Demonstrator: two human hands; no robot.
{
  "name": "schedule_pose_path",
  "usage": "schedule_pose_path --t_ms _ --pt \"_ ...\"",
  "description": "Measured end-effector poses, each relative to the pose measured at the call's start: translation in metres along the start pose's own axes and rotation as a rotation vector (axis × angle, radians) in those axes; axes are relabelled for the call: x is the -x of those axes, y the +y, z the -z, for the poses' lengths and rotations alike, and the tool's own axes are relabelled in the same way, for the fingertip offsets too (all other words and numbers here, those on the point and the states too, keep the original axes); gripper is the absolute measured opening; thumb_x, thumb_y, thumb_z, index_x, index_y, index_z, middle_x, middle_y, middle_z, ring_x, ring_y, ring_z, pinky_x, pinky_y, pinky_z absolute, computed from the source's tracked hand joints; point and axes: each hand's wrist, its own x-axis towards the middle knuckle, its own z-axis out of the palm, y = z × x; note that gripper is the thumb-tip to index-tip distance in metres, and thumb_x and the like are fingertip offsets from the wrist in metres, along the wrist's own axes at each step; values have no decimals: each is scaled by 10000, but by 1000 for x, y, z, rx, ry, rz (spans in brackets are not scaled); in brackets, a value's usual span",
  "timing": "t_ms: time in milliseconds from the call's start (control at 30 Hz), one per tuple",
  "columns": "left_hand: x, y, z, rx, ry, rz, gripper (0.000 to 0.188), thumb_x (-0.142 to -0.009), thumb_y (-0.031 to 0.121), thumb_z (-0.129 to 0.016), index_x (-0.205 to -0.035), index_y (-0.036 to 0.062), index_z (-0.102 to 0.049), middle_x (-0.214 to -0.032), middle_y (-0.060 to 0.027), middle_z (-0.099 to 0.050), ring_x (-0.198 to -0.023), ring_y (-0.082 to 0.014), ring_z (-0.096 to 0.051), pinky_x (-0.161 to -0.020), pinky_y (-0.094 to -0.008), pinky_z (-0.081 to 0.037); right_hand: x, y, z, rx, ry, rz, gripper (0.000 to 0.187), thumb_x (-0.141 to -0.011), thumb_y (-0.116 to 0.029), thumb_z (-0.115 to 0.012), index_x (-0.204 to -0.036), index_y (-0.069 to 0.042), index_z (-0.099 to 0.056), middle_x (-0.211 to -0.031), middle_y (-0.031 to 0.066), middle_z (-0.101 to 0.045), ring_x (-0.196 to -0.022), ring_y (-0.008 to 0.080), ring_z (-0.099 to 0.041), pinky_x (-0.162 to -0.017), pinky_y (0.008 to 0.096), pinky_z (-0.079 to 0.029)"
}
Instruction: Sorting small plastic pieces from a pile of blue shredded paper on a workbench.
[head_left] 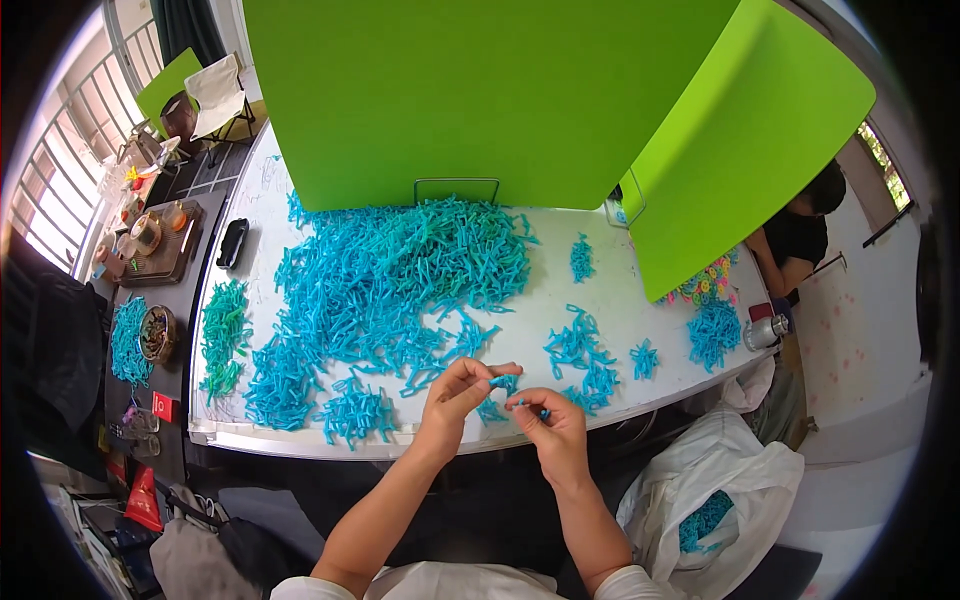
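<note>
Over the front edge of the white table (590, 250), my two hands are close together, with fingertips almost meeting. My left hand (455, 402) pinches a small blue plastic piece (506, 383) between thumb and fingers. Curled a little lower, my right hand (558, 432) has another small blue plastic piece (543, 413) in its fingers, mostly covered by them. The exact kind of these thin pieces is too small to make out. A big heap of similar blue and teal pieces (400, 270) spreads beyond my hands. Smaller piles (580, 345) lie just right of them.
Tall green panels (470, 100) stand across the table's back and right. A black tray (233, 243) and a teal pile (225, 335) lie at left. A white sack (760, 470) holding blue pieces is at lower right. Another person (800, 230) sits behind the right panel.
</note>
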Motion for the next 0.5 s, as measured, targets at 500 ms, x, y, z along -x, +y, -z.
schedule_pose_path --t_ms 500 --pt "2 -11 -49 397 567 323 125 -1018 238 -545 -1061 121 -555 -891 20 -570 -723 -107 -535 -643 -276 -447 -2 8 -27 53 242 135 138 -914 -45 -701 -1032 26 -699 -953 62 -723 -808 97 -645 -716 231 -502"
